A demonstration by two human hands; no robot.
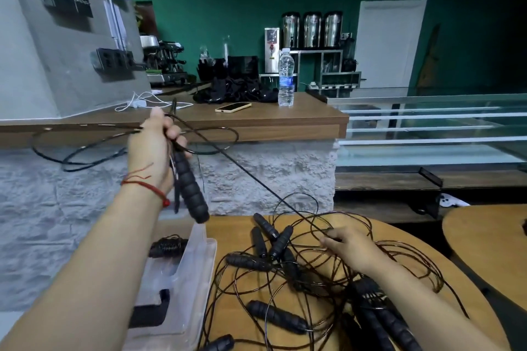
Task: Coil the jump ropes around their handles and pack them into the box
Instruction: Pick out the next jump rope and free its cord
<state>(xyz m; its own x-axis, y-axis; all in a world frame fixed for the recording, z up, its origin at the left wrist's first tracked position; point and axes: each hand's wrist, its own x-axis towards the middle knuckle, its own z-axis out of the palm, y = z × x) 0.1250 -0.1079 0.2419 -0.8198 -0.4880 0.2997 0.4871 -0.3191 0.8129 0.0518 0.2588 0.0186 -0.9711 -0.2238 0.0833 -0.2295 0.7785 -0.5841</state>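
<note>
Left to right. Lower left of frame: clear plastic box, lid open, sitting at the left edge of the round bench; one coiled rope already inside, plus darker items lower down, can't tell what.

Left-centre, raised well above the bench: left hand, fingers closed round the top end of a black handle. Handle's long axis runs steeply down and a bit right, free end hanging over the box's far corner. A thin second handle or strap hangs beside it, too blurred to tell. Loose loops of cord spill around the fist w/ slack trailing left.

From the fist a taut cord line runs diagonally down-right to the right hand, lower-centre right, fingers pinching it just above the tangled pile of handles and cords on the bench.

Judgement: coiling step underway; cord lies down-right of the handle, so the right hand feeds while the left winds. Open air between hands is clear. Risk: the fed cord snags the pile's loops. Box nearer left hand.
</note>
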